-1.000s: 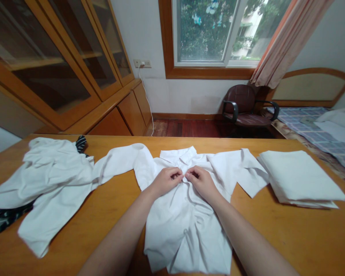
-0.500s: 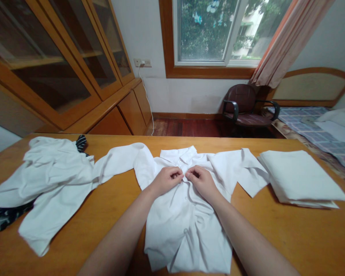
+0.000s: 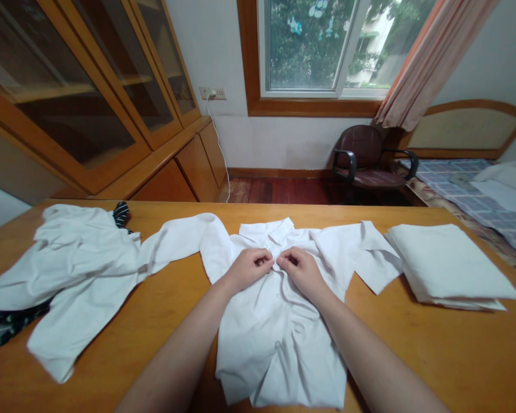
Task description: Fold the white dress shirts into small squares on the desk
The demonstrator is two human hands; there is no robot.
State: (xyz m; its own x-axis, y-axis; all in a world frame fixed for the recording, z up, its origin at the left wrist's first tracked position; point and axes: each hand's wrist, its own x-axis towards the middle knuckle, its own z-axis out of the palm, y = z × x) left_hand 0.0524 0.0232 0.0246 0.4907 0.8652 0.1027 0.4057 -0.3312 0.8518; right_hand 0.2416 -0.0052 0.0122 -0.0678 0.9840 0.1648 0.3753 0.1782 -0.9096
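A white short-sleeved shirt (image 3: 279,338) lies face up on the wooden table (image 3: 434,355), collar away from me. My left hand (image 3: 247,268) and my right hand (image 3: 301,269) meet at its front placket just below the collar. Both hands are closed in a pinch on the shirt's front edges, fingertips almost touching each other. The fabric below them is wrinkled.
A heap of white garments (image 3: 69,264) with a dark striped cloth (image 3: 4,327) lies at the left. A folded white stack (image 3: 449,267) sits at the right. Beyond the table are a brown armchair (image 3: 365,158), a wooden cabinet (image 3: 112,103), a window and a bed (image 3: 490,195).
Nothing has moved noticeably; both hands stay pinched on the shirt front, with only slight finger shifts.
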